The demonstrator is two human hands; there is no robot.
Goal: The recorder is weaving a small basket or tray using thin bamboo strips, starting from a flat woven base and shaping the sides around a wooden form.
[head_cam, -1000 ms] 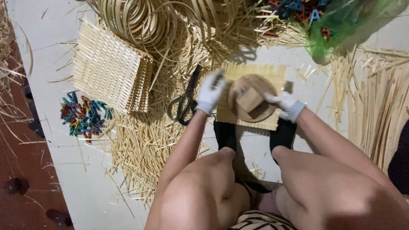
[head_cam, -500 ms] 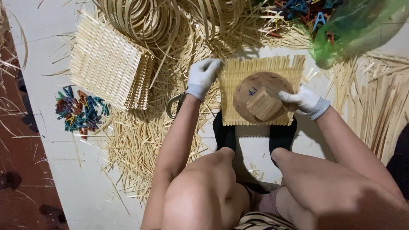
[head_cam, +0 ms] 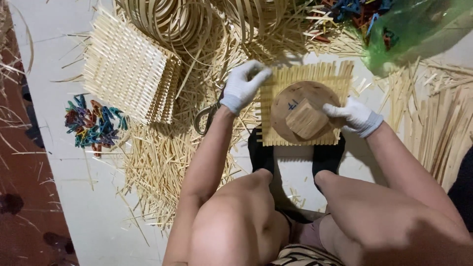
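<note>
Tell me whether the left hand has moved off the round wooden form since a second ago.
Yes. The left hand moved left off the round wooden form to the woven mat's top-left corner.

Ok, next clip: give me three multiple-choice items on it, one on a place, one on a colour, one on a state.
1. Where does the round wooden disc lie?
A. on the square woven mat
B. on the stack of woven mats
C. in the green bag

2. What colour are the gloves on both hands?
A. black
B. white
C. blue

3. What is the right hand doing?
A. lifted clear of everything
B. holding scissors
C. resting against the disc's edge

Answers: 1 A, the mat's strips show all round the disc. 2 B, left hand and right hand both wear white. 3 C, its fingers lie on the disc's right rim.
</note>
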